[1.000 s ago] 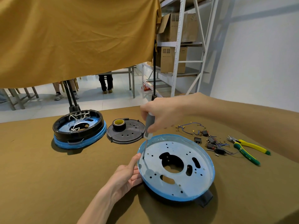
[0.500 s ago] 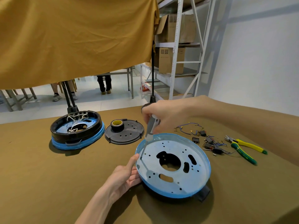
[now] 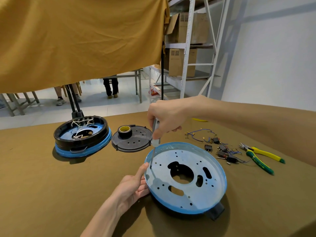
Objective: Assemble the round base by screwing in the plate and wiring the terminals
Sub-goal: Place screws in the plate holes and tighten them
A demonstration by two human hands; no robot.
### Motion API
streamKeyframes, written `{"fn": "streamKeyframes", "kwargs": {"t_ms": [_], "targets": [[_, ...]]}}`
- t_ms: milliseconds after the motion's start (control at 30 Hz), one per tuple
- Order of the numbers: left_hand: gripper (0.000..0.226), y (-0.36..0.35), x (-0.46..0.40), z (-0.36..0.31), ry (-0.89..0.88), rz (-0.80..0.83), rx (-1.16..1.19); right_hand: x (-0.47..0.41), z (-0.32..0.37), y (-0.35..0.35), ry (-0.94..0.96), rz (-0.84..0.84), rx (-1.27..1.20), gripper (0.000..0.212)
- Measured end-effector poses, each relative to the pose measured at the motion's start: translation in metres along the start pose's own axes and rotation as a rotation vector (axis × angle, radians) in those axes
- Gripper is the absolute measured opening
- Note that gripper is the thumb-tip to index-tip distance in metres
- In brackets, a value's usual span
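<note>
- Your right hand (image 3: 166,117) is wrapped around the grey-handled screwdriver (image 3: 155,134), holding it nearly upright, so the turning force goes straight down its thin shaft; the tip sits at a small hole near the left edge of the pale metal plate (image 3: 186,175), directly beneath that hand.
- Your left hand (image 3: 131,187) lies flat and relaxed against the near-left side of the round blue-rimmed base (image 3: 193,210), fingers straight and the thumb reaching up along the rim just beside the screwdriver tip. It looks placed there to stop the base spinning or sliding while you drive.
- Whether a screw already sits under the tip is too small to tell.
- The plate sits inside the base, between your two hands and slightly right of the left one.
- The loose blue wires with black terminal blocks (image 3: 220,147) lie beyond the base, right of your right hand, with the yellow-and-green pliers (image 3: 259,159) farther right; the wiring seems not yet begun.
- Left of your right hand lie a black perforated disc (image 3: 135,142) carrying a roll of black tape (image 3: 124,131), and a second, already wired black-and-blue base (image 3: 82,135).
</note>
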State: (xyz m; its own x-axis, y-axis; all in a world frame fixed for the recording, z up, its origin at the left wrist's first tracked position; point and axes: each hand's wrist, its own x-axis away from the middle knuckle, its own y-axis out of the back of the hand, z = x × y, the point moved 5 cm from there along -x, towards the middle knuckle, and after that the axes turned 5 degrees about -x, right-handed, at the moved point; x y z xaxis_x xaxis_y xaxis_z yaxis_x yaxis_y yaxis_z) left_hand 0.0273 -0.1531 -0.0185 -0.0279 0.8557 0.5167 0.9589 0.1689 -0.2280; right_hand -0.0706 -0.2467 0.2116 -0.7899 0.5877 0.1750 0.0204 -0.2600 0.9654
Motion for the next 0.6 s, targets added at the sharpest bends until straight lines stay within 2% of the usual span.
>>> {"fn": "streamKeyframes", "kwargs": {"t_ms": [167, 300, 433, 600], "targets": [[0.057, 0.000, 0.000, 0.000, 0.009, -0.018, -0.005, -0.004, 0.004, -0.005, -0.037, -0.057, 0.012, 0.036], [0.061, 0.000, 0.002, -0.001, 0.006, -0.011, -0.003, 0.002, 0.008, -0.005, -0.047, 0.053, 0.080, 0.023], [0.064, 0.003, -0.001, 0.000, 0.019, -0.005, 0.007, 0.007, 0.015, -0.001, 0.086, 0.002, 0.097, 0.013], [0.069, 0.003, -0.004, 0.001, 0.031, -0.006, 0.023, 0.002, 0.009, -0.002, 0.089, -0.029, 0.017, 0.020]]}}
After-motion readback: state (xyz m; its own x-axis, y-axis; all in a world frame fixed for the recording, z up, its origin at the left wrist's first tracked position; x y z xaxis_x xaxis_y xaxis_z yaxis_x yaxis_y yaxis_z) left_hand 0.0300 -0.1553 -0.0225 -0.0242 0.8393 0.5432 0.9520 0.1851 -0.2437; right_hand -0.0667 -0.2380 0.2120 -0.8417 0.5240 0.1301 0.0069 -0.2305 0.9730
